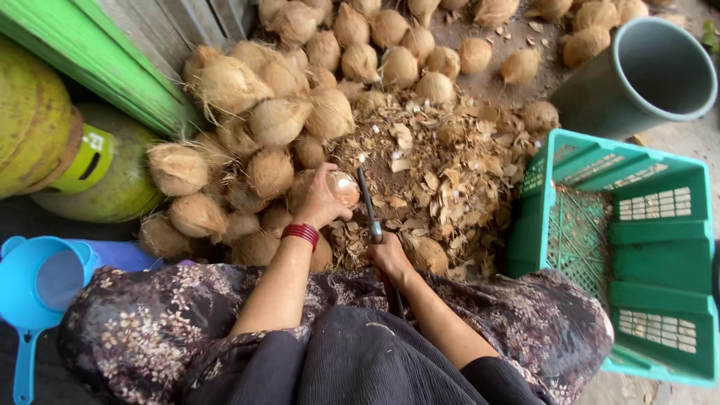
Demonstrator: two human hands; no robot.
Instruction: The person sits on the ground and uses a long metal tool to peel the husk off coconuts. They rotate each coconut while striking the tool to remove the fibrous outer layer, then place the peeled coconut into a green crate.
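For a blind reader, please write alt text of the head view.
A seated person's left hand holds a coconut while the right hand grips a knife, beside a coconut pile, husk chips and a green crate.

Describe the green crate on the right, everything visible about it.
The green crate looks like moulded plastic, rectangular, with lattice walls and a mesh floor. It stands upright and open-topped on the ground at the person's right, and nothing clearly shows inside it. Its near-left corner meets the patterned skirt; its far-left corner borders the heap of husk chips. A grey-green bucket lies tipped just beyond it. Neither hand touches it.
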